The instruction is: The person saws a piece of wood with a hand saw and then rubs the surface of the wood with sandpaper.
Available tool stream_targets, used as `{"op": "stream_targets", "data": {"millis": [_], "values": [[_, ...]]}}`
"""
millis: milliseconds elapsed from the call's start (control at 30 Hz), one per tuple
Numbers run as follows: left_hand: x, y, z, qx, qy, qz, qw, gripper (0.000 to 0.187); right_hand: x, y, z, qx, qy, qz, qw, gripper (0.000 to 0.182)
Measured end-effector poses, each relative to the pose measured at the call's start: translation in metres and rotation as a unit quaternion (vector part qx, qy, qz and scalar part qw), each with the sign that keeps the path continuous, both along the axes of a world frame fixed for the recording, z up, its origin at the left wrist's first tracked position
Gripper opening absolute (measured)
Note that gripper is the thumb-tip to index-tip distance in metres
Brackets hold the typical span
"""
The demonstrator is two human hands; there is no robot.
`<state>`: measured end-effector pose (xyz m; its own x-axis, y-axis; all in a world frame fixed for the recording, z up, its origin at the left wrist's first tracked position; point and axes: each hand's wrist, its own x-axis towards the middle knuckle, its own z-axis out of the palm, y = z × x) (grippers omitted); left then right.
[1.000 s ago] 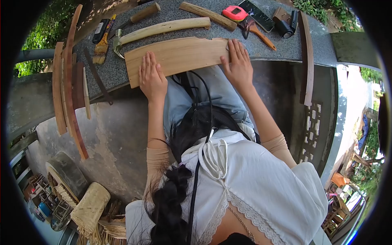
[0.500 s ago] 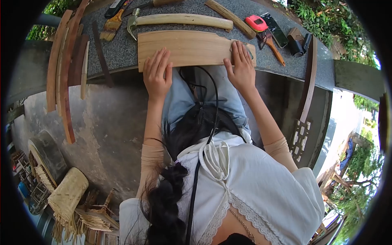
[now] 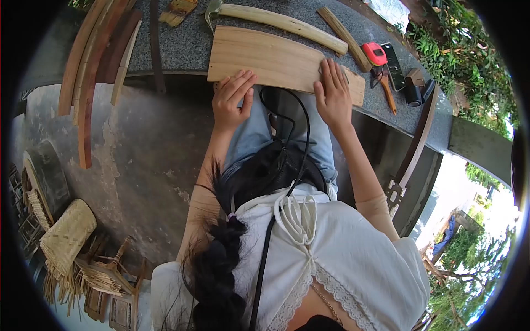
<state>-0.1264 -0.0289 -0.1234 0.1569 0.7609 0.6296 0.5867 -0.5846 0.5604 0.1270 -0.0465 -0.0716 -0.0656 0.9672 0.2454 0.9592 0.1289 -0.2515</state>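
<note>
A flat wooden board [image 3: 270, 58] lies along the near edge of the stone table, its right end slightly closer to me. At its near left edge is my left hand [image 3: 234, 102], its fingers slanted across the edge and its thumb apart. My right hand [image 3: 334, 96] rests flat on the board's right part, fingers stretched out. A small greyish thing or mark beside those fingers is mostly hidden. Just beyond the board lies a claw hammer [image 3: 281, 25] with a pale wooden handle.
Wooden strips [image 3: 94, 83] overhang the table's left side. On the right are a wooden stick [image 3: 345, 38], a red tape measure [image 3: 374, 53], an orange-handled brush [image 3: 388, 94], a phone [image 3: 392, 66] and a dark tool [image 3: 415, 91]. A paintbrush [image 3: 178, 12] lies at the far left.
The view has shifted and turned, so the board looks tilted. My left hand has drawn back from lying flat on the board to its near edge. My right hand stays on it.
</note>
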Motion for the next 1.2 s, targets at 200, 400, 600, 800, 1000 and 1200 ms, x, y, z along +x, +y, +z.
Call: {"op": "stream_targets", "data": {"millis": [200,400,600,800,1000,1200], "values": [[-0.002,0.001,0.001,0.011,0.003,0.011,1.0,0.023,-0.117,0.024,0.0,0.007,0.078,0.128,0.989,0.058],[-0.002,-0.004,-0.002,-0.005,-0.017,-0.006,1.0,0.024,-0.044,-0.026,0.017,-0.042,-0.064,0.058,0.995,0.055],[0.001,0.006,0.007,0.046,0.049,0.008,0.998,0.024,-0.07,0.02,0.004,-0.019,-0.001,0.027,0.999,0.057],[0.0,0.009,0.009,0.064,0.072,0.018,0.995,0.021,-0.046,0.008,0.001,-0.027,-0.028,-0.038,0.998,0.052],[0.0,0.01,0.01,0.075,0.083,0.02,0.994,0.016,-0.019,-0.004,-0.009,0.003,-0.037,-0.163,0.986,0.053],[0.0,0.012,0.015,0.099,0.115,0.028,0.988,0.017,-0.029,-0.024,0.005,-0.036,-0.037,-0.056,0.997,0.054]]}}
